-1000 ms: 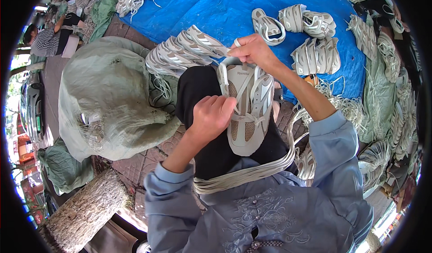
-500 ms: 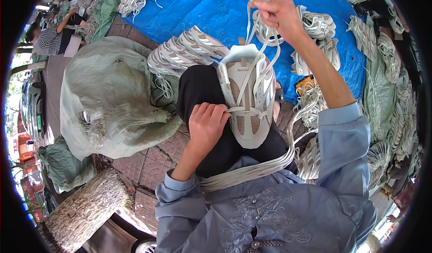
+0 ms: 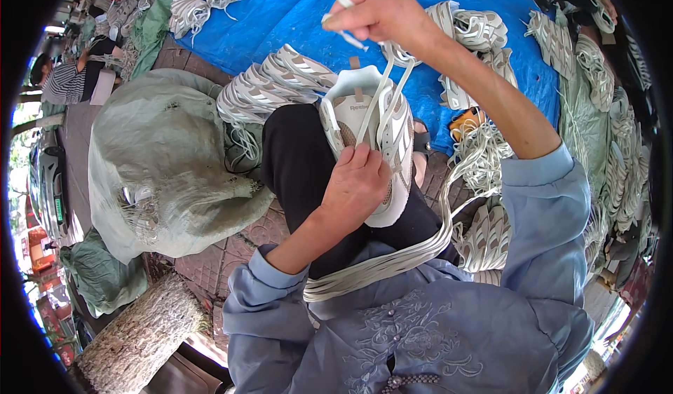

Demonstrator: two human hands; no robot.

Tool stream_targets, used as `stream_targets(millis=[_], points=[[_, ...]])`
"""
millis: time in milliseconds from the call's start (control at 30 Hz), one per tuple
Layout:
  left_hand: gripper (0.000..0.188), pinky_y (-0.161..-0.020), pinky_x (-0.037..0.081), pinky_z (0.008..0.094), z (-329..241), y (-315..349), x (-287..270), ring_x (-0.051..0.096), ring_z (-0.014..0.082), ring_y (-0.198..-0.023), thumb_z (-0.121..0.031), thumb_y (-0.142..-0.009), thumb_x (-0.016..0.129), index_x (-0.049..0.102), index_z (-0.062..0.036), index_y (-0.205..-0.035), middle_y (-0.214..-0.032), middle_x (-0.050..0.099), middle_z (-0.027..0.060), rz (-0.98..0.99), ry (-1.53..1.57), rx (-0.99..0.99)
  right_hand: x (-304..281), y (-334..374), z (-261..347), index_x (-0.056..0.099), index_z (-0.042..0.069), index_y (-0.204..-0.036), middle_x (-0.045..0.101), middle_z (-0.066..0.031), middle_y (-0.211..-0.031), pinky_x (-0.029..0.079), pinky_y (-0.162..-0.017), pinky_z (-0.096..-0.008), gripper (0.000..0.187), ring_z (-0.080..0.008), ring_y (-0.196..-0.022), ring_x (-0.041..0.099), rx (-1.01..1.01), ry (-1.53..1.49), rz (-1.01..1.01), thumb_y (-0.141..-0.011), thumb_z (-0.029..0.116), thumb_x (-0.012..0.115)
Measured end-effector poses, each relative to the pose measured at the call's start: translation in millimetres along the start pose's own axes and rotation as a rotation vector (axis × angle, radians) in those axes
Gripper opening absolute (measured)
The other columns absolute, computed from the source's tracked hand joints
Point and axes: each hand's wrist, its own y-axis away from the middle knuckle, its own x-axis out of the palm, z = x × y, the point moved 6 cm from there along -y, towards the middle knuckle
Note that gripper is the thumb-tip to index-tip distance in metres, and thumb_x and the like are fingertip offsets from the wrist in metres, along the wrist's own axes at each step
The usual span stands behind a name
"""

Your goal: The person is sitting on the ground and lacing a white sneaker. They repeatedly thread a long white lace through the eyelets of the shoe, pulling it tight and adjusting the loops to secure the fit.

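Note:
A beige and white sneaker upper (image 3: 402,141) lies across my black-trousered knees, its toe end toward me. My left hand (image 3: 356,185) is closed over its lower front, pinching a flat white shoelace (image 3: 366,122) there. Two lengths of lace run up from the upper toward the tarp. Raised beyond the upper, my right hand (image 3: 378,17) is closed on a lace, with a short tip hanging below the fingers. A pale band circles one finger of that hand. The left hand hides the lower eyelets.
A bundle of loose laces (image 3: 392,266) drapes over my lap. Stacked uppers (image 3: 277,78) lie beyond my left knee, beside a large pale sack (image 3: 165,162). More uppers rest on a blue tarp (image 3: 280,15). A stone block (image 3: 144,327) stands near left; a seated person (image 3: 66,78) is far left.
My left hand has moved up and right from the lace crossing near the toe onto the middle of the upper. My right hand has shifted left and slightly farther away.

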Motion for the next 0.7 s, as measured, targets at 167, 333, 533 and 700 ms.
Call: stream_targets(millis=[167, 333, 533, 700], points=[[0.014, -0.068, 0.04, 0.0319, -2, 0, 5, 0.048, 0.0209, -0.078, -0.013, -0.064, 0.062, 0.052, -0.0045, -0.07, -0.073, 0.047, 0.006, -0.003, 0.096, 0.047, 12, 10, -19, 0.065, 0.001, -0.074, 0.047, 0.0003, -0.049, 0.021, -0.036, -0.0178, 0.015, -0.0011, -0.041, 0.035, 0.039, -0.014, 0.032, -0.068, 0.014, 0.07], [0.012, -0.061, 0.042, 0.032, 10, 0, -1, 0.049, 0.0207, -0.071, -0.011, -0.061, 0.063, 0.053, -0.0064, -0.068, -0.068, 0.047, 0.0049, -0.181, 0.44, -0.103, 21, 23, -46, 0.066, 0.002, -0.074, 0.047, 0.0011, -0.049, 0.021, -0.036, -0.0177, 0.015, -0.0009, -0.041, 0.034, 0.13, 0.0, 0.037, -0.068, 0.014, 0.07], [0.012, -0.059, 0.045, 0.0309, 3, -18, 11, 0.053, 0.022, -0.066, -0.009, -0.065, 0.063, 0.057, -0.0046, -0.075, -0.066, 0.052, 0.0046, -0.123, 0.168, -0.155, 26, 31, -59, 0.066, 0.002, -0.073, 0.045, 0.0016, -0.049, 0.019, -0.036, -0.0188, 0.012, -0.0009, -0.04, 0.032, 0.174, -0.091, 0.071, -0.069, 0.014, 0.068], [0.008, -0.057, 0.045, 0.0244, 57, -9, 5, 0.057, 0.0133, -0.06, -0.002, -0.077, 0.056, 0.06, 0.0001, -0.083, -0.069, 0.06, 0.0061, -0.181, 0.94, -0.614, 0, 23, -31, 0.065, 0.0, -0.077, 0.041, 0.0024, -0.047, 0.017, -0.035, -0.0191, 0.014, -0.0017, -0.039, 0.032, 0.034, -0.127, -0.024, -0.074, 0.014, 0.063]])
